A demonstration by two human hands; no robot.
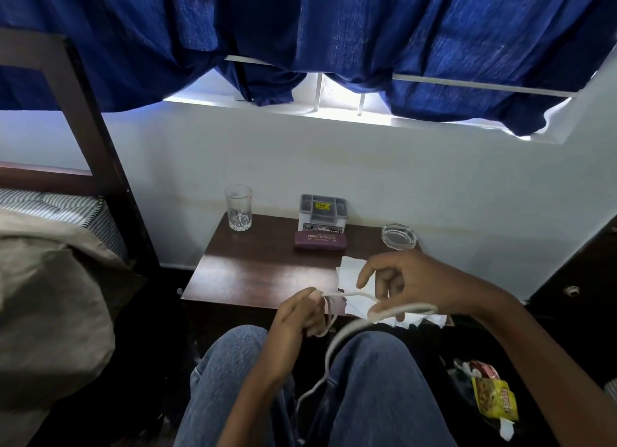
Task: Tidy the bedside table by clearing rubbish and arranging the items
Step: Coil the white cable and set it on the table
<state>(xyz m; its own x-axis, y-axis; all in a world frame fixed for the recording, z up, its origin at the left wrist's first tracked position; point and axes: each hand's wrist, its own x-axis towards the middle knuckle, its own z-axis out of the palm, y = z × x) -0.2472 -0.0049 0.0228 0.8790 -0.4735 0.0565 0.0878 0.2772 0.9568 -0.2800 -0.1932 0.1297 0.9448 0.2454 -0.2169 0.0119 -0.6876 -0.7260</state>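
A white cable (337, 338) runs between both hands above my knees, just in front of the dark wooden bedside table (253, 273). My left hand (297, 316) grips coiled turns of the cable. My right hand (400, 279) pinches a loop of it between thumb and fingers, with the index finger stretched out. Torn white paper scraps (350, 273) lie on the table's front right corner, partly hidden by my right hand. On the table's far side stand a drinking glass (238, 207), a grey organiser box (322, 212), a maroon spectacle case (320, 240) and a glass ashtray (399, 235).
A bed with a striped pillow (63, 209) and a beige blanket (50, 296) is on the left. A dark bag holding snack wrappers (490, 393) sits on the floor at the right. Blue curtains (334, 39) hang over the window behind the table.
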